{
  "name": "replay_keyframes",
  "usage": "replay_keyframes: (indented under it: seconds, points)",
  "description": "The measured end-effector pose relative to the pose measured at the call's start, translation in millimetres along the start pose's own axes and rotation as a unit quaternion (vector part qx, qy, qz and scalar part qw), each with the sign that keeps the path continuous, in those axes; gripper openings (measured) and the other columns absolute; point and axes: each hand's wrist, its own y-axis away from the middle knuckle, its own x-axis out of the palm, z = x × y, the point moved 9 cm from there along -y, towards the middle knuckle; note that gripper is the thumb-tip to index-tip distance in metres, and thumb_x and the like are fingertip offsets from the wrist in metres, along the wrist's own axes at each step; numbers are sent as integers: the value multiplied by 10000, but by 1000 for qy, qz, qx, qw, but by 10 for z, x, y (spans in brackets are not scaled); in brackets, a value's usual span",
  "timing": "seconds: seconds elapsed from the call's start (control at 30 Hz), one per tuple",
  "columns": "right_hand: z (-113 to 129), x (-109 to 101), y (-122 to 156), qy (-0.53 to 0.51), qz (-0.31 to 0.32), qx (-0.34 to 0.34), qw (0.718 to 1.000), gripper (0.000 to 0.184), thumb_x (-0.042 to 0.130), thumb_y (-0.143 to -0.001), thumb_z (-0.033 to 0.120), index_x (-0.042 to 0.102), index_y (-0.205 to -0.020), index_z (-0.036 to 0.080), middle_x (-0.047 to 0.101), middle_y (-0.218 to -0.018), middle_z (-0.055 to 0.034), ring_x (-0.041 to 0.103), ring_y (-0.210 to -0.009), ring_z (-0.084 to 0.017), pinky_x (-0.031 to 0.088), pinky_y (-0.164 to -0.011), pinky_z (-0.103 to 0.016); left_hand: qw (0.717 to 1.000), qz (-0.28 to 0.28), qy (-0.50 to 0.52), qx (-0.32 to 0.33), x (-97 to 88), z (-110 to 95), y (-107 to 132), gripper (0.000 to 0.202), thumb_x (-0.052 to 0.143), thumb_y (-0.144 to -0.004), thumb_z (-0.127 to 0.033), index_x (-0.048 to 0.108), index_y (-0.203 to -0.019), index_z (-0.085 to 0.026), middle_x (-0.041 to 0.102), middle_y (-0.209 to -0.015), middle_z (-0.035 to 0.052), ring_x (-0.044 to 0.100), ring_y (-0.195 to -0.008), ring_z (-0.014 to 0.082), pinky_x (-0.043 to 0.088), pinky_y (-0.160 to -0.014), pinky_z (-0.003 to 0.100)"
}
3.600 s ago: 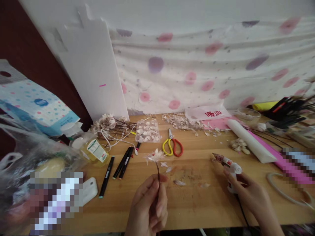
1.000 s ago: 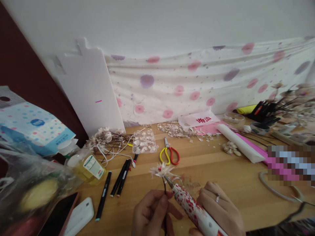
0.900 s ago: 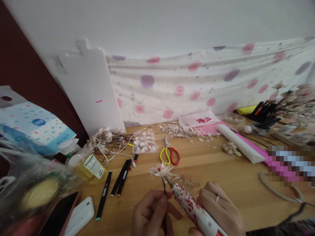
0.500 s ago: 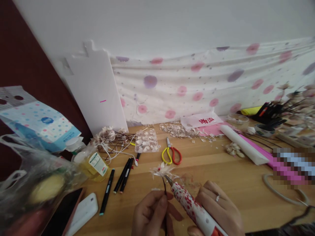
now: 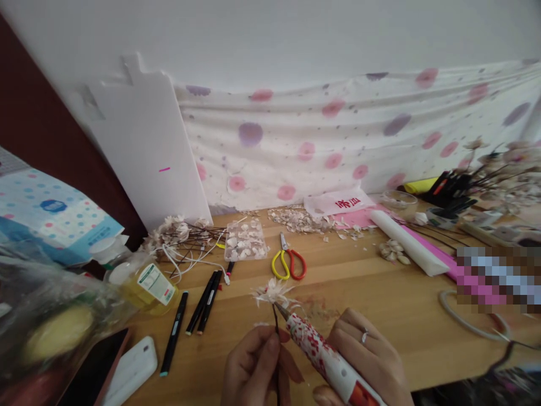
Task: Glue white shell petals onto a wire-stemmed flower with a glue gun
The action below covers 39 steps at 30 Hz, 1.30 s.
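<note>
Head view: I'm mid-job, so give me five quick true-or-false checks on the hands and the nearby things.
1. The left hand grips the flower stem. True.
2. The scissors have one yellow and one red handle. True.
3. The right hand holds the scissors. False: it holds a red-and-white tool.
4. The visible ring is on the left hand. False: right hand.
5. The bottle of yellow liquid is left of the scissors. True.

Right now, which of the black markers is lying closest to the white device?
The leftmost marker, with the teal end; it lies alone, while the other markers lie nearer the scissors.
</note>
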Motion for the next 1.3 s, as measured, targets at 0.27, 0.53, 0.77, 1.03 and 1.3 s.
replay_keyframes:
  seconds: [0.27,0.53,0.77,1.03,1.3]
  points:
    - [63,42,-83,-20,76,4,997,459,447,-970,608,486,-734,216,545,-652,-27,518,-644,-193,369,-623,-331,999,30,19,-11,-9,71,-10,409,861,-644,-544,738,-721,-162,595,-431,-41,438,-314,28,358,-339,120]
    - [-941,-53,293,83,174,341,920,466,586,-860,643,565,-647,229,626,-566,-14,582,-520,-177,361,-506,-264,990,-113,55,65,-601,-210,2,348,968,-502,-385,779,-710,-180,569,-429,-48,465,-323,49,369,-306,115]
    - [-1907,-611,909,200,69,513,832,459,574,-694,647,664,-744,200,660,-560,-86,651,-562,-315,402,-508,-341,973,-211,48,75,-1050,-234,-57,412,995,-384,-359,779,-671,-158,552,-452,-41,449,-364,51,372,-306,122]
    - [-1973,-724,1112,186,19,527,829,645,577,-690,674,651,-1087,171,742,-897,-136,707,-823,-329,531,-686,-408,981,-185,32,47,-988,-131,-150,393,982,-414,-391,768,-656,-169,548,-450,-44,433,-345,45,352,-306,124]
    - [-1468,-1125,1016,258,-98,492,826,745,612,-731,707,618,-1208,136,690,-1062,-174,677,-853,-325,531,-732,-438,977,-208,47,25,-1065,-24,-169,417,991,-375,-368,776,-675,-172,550,-455,-44,442,-371,53,361,-312,127]
